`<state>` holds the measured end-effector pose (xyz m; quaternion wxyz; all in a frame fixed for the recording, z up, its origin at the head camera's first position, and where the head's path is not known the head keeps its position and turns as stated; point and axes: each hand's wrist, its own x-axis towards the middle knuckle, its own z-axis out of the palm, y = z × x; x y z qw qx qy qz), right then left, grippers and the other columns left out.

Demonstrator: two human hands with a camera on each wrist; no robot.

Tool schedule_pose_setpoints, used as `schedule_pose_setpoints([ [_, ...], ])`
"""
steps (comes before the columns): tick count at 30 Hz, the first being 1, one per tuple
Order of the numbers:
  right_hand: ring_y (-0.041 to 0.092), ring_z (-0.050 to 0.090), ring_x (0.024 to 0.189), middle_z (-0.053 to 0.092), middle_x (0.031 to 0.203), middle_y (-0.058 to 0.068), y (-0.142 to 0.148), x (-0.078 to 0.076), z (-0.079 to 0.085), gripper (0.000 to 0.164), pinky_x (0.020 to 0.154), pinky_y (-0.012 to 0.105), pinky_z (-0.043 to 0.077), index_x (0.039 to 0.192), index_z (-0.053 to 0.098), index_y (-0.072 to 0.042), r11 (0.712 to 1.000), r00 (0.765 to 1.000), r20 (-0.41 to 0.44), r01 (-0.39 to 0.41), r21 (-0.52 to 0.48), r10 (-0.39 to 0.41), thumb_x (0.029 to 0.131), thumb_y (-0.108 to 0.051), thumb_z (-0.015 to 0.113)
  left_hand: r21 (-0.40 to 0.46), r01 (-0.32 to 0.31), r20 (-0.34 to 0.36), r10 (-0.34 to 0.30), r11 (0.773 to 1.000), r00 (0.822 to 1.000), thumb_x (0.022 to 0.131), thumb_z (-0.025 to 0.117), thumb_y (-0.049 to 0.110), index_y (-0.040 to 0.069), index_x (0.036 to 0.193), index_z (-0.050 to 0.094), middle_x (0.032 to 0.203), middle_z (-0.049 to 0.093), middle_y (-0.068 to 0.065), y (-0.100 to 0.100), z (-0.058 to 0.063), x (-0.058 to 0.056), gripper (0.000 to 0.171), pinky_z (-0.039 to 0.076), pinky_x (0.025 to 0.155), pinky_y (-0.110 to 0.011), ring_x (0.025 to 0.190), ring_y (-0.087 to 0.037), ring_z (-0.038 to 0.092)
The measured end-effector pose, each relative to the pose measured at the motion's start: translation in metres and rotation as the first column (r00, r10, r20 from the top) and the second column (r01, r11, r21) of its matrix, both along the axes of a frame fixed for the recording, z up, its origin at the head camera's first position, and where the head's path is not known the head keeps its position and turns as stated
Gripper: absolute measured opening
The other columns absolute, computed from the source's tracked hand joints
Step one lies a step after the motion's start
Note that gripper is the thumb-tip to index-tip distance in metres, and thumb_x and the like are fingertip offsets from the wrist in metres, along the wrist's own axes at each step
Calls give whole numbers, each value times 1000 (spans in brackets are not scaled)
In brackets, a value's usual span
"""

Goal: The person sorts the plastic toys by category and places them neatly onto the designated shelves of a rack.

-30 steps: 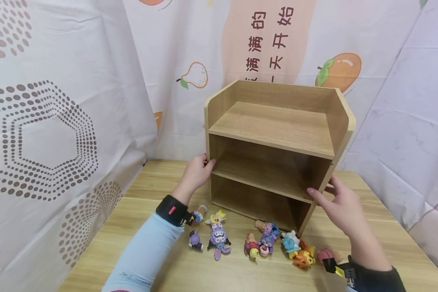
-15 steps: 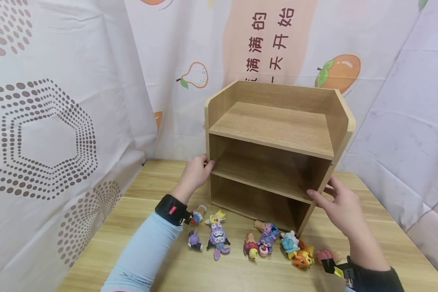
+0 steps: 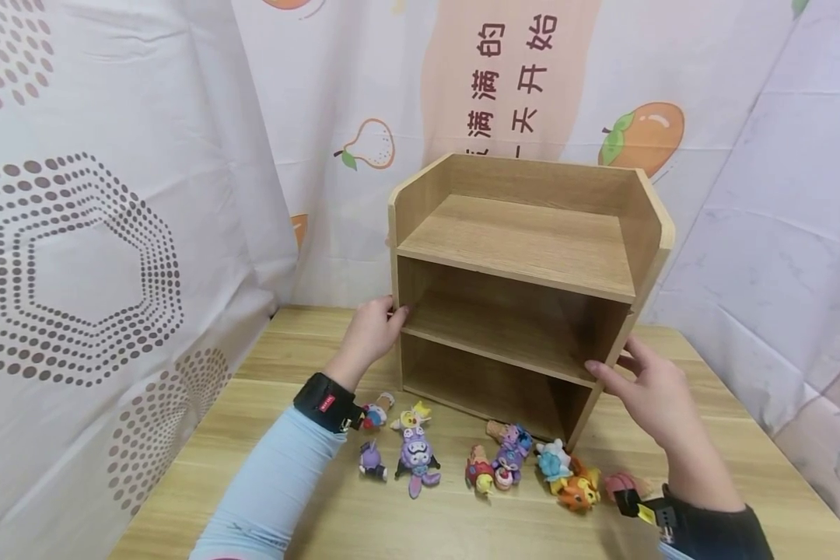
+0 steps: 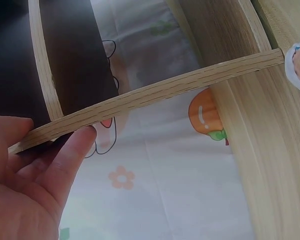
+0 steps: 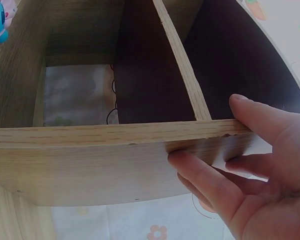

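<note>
A small wooden shelf (image 3: 525,241) with an upper deck and two lower compartments stands at an angle on the table in the head view. My left hand (image 3: 371,330) grips its left side panel, thumb at the front edge and fingers round the outside. On the opposite panel, my right hand (image 3: 651,393) holds with the thumb inside and the fingers against the outer face. The left wrist view shows the left fingers around the panel edge (image 4: 155,97). In the right wrist view the right thumb lies inside the upper compartment, near the middle board (image 5: 182,60).
Several small figurines lie before the shelf on the wooden table (image 3: 434,533): a purple rabbit-eared one (image 3: 416,455), a purple one (image 3: 371,460), a red one (image 3: 479,470), a blue-and-white one (image 3: 553,460) and an orange one (image 3: 579,490). A printed curtain (image 3: 336,70) hangs behind.
</note>
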<state>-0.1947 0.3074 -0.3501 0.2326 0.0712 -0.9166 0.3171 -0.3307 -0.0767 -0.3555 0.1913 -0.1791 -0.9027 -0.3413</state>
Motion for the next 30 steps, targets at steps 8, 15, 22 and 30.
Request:
schedule_pose_setpoints([
  [8,41,51,113,51,131,23,-1,-1,-1,61,76,53,52,140,45,-11,998,998,34,-52,-39,53,88,-34,69,-8,8,-1,-8,1000,1000,97,55,25,9,74,60,61,54,-3,-4,1,1,29,42,42,-29,50,-15,49],
  [15,46,49,113,50,131,27,2,-3,-2,58,78,59,50,138,46,-6,997,997,14,-78,-26,79,91,-32,67,-19,16,-6,-16,1000,1000,98,54,26,10,71,57,58,51,-2,-3,1,2,32,41,41,-29,48,-15,47],
  [22,45,48,114,50,132,26,6,-7,-3,56,78,57,51,136,48,-7,997,996,38,-74,-31,75,91,-34,66,-12,20,-14,-20,1000,1000,97,55,25,10,69,57,57,51,-2,-2,-1,5,32,40,41,-28,48,-14,47],
  [30,41,56,105,51,128,29,7,-15,-3,49,75,58,53,132,49,-3,995,992,68,-102,-16,103,95,-33,60,-54,0,-56,-3,999,998,97,55,25,11,66,54,56,51,-1,-4,-1,6,34,41,40,-28,47,-14,47],
])
